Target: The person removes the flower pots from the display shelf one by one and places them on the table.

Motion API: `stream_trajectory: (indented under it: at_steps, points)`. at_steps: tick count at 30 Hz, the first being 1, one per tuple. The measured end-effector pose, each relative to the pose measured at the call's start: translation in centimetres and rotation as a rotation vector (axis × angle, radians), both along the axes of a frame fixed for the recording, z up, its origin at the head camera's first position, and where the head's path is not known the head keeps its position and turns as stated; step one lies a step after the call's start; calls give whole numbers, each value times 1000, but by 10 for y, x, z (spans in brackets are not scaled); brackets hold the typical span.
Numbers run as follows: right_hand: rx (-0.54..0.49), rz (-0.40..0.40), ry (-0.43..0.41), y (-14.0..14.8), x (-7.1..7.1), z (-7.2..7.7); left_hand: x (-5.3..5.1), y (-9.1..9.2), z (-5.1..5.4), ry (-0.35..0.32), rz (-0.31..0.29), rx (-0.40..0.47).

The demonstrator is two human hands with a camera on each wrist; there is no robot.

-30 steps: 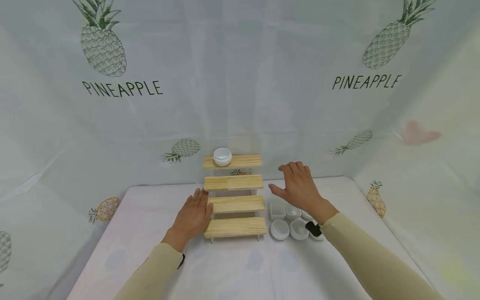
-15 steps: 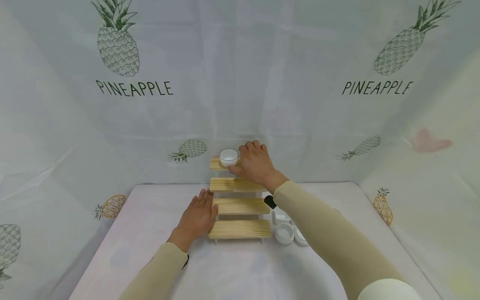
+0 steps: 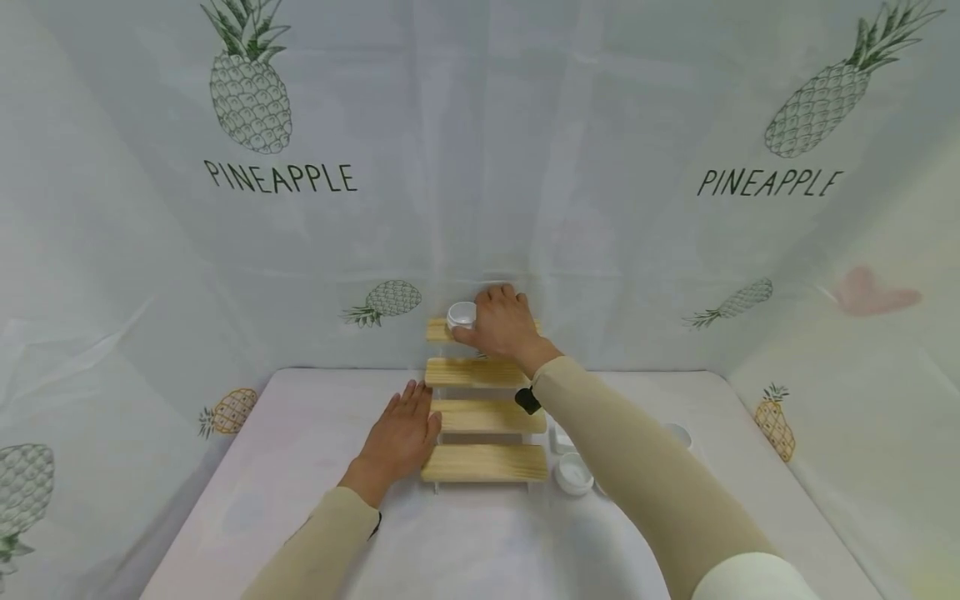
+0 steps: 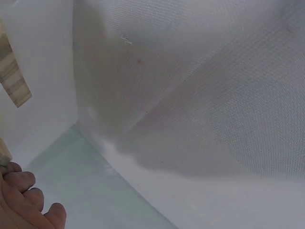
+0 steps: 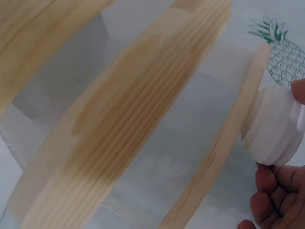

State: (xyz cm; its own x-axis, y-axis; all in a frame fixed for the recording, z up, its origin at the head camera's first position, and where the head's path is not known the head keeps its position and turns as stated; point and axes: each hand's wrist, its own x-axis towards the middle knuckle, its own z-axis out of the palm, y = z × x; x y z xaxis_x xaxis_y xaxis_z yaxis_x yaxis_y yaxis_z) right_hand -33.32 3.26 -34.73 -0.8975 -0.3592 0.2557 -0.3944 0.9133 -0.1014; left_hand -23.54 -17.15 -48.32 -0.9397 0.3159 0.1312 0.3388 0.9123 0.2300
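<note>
A four-step display stand (image 3: pixel 487 417) with pale wooden boards and clear supports stands at the back of the table. On its top board sits a small white bowl (image 3: pixel 461 315), which looks like two nested or stacked; my right hand (image 3: pixel 501 323) holds it from the right side. The right wrist view has the bowl (image 5: pixel 271 126) between thumb and fingers, its base at the board's edge. My left hand (image 3: pixel 401 433) rests along the stand's left side, fingers extended and touching the board ends. In the left wrist view, fingertips (image 4: pixel 34 198) show beside a board end.
Several small white dishes, among them a round one (image 3: pixel 574 473), stand right of the stand, partly hidden under my right sleeve (image 3: pixel 622 458). A pineapple-print cloth (image 3: pixel 480 167) hangs close behind the stand. White cloth covers the table (image 3: pixel 450 542).
My right hand has moved left and up from above the white dishes to the bowl on the top board and taken hold of it. My left hand stays against the stand.
</note>
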Motion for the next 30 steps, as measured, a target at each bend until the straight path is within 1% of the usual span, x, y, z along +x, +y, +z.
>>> stream_trajectory:
  at_steps: [2,5,8,11,16,25,30]
  points:
    - [-5,-2,-2,1,0,-1,-1,0,-1,4,-1,0]
    - [-24,3,18,3,0,-3,-2,0,-2,7,-4,-5]
    - [-33,12,55,4,1,-4,-3,0,-3,16,-6,1]
    - [-22,23,96,5,1,-6,-4,0,-3,24,-11,10]
    - [-1,40,150,9,4,-6,-3,1,-3,15,-9,2]
    - [34,41,194,32,16,-7,0,1,-4,20,-6,38]
    - [30,34,207,50,23,-8,0,0,-6,28,-6,34]
